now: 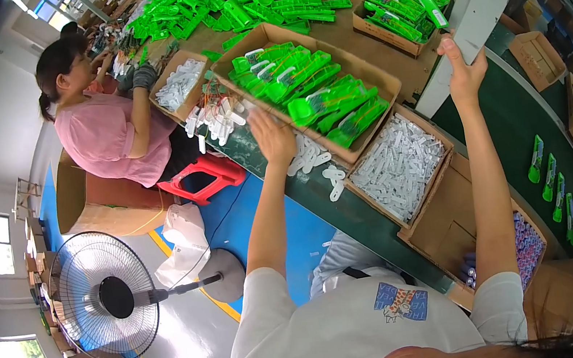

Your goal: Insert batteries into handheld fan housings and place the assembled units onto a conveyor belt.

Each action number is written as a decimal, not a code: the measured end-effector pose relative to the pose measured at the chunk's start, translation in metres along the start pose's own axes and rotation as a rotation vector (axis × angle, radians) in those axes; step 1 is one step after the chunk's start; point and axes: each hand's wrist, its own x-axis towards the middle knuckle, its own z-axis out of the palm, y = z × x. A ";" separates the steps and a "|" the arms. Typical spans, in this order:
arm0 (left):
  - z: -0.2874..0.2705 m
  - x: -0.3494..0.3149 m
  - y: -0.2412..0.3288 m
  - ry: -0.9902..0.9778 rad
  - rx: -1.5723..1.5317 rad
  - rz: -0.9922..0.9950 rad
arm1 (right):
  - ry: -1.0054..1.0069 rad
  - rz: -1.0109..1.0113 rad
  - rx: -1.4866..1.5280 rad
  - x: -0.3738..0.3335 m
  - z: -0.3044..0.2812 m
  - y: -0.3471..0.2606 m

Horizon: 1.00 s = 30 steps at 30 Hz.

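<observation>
My left hand (pixel 272 137) is a little blurred, its fingers stretched out, holding nothing. It hovers over the near edge of the bench, beside the large cardboard box (pixel 390 84) of green plastic housings (pixel 287 76). White plastic pieces with thin wires (pixel 218 117) lie to its left, more loose white pieces (pixel 309 154) to its right. At the right, my right hand (pixel 468 74) is closed, its thumb at the near end of a green plastic housing (pixel 430 7). That housing slants over the edge of a smaller box (pixel 383 35) of similar housings; some fingers are hidden.
An open box of small clear-white parts (pixel 398 167) stands between my arms; purple cylinders (pixel 527 248) fill another box near my right forearm. A metal post (pixel 460 30) rises by my right hand. Green housings (pixel 554 178) line a belt. A gloved co-worker (pixel 111 130) sits left, near a fan (pixel 116 297).
</observation>
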 end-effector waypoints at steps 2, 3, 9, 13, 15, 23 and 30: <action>0.006 0.005 0.012 0.036 -0.061 0.036 | 0.065 0.051 -0.203 -0.012 0.015 -0.016; 0.003 0.001 0.009 0.071 -0.188 0.036 | 0.096 0.081 -0.341 -0.020 0.019 -0.026; -0.046 -0.048 -0.008 0.232 -0.533 0.011 | -0.295 -0.655 -0.703 -0.069 0.008 -0.039; -0.058 -0.089 0.004 0.091 -0.124 0.003 | -0.614 -0.263 -0.964 -0.057 0.060 0.024; -0.050 -0.091 0.021 0.003 0.016 0.006 | -0.553 -0.324 -1.201 -0.048 0.073 0.073; -0.007 -0.037 0.024 0.135 0.039 -0.099 | -0.918 0.260 -1.112 -0.021 0.102 0.089; 0.007 -0.012 0.047 -0.071 0.139 0.277 | -0.964 0.127 -1.136 0.016 0.105 0.057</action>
